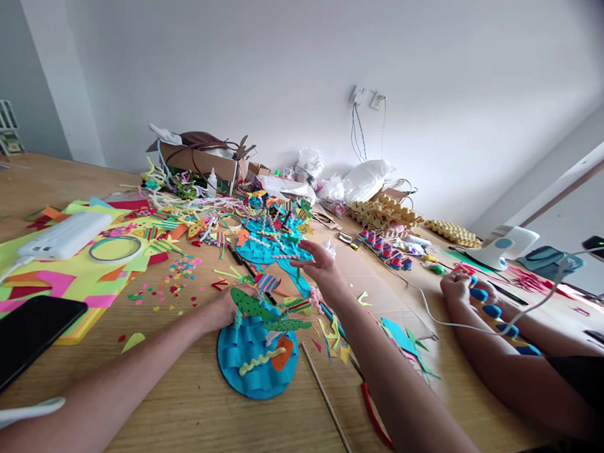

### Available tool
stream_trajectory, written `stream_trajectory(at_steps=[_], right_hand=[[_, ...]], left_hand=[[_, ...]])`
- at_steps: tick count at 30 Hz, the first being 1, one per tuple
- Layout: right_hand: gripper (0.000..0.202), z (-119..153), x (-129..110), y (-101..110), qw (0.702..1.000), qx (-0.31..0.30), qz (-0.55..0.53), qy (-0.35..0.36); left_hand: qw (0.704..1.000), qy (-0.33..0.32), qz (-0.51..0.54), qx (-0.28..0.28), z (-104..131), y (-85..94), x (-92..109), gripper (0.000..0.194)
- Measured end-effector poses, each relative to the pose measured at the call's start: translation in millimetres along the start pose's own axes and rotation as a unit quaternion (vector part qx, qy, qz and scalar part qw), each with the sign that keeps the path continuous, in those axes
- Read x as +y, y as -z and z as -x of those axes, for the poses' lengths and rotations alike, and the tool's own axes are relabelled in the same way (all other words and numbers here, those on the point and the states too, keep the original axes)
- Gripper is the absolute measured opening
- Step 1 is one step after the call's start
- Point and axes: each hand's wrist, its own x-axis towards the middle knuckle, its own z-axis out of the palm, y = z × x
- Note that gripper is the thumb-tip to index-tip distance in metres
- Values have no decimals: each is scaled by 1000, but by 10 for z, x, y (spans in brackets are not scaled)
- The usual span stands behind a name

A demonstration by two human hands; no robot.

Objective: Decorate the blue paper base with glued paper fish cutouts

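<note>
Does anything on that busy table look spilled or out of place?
Yes: small paper dots lie strewn across the tabletop between the coloured sheets and the left hand, which is at the blue round craft. Some lie apart from the main cluster, as if spilled.

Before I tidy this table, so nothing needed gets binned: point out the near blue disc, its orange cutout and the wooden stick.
Near blue disc [252, 384]: head view, bare front part.
Orange cutout [283, 354]: head view, its middle.
Wooden stick [329, 404]: head view, mid-shaft.
</note>
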Motion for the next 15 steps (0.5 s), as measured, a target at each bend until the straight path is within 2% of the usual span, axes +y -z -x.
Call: stream_trajectory(at_steps=[6, 12, 15], right_hand=[[51, -44, 73, 7, 996, 92, -22, -4], [43, -86, 205, 47, 995, 95, -12, -14], [39, -84, 221, 79, 997, 67, -5, -30]], left_hand=[[1000, 6, 4, 23, -10, -16, 16, 9], [999, 8, -1, 32, 16, -18, 8, 11], [1000, 9, -4, 30, 18, -11, -21, 12]])
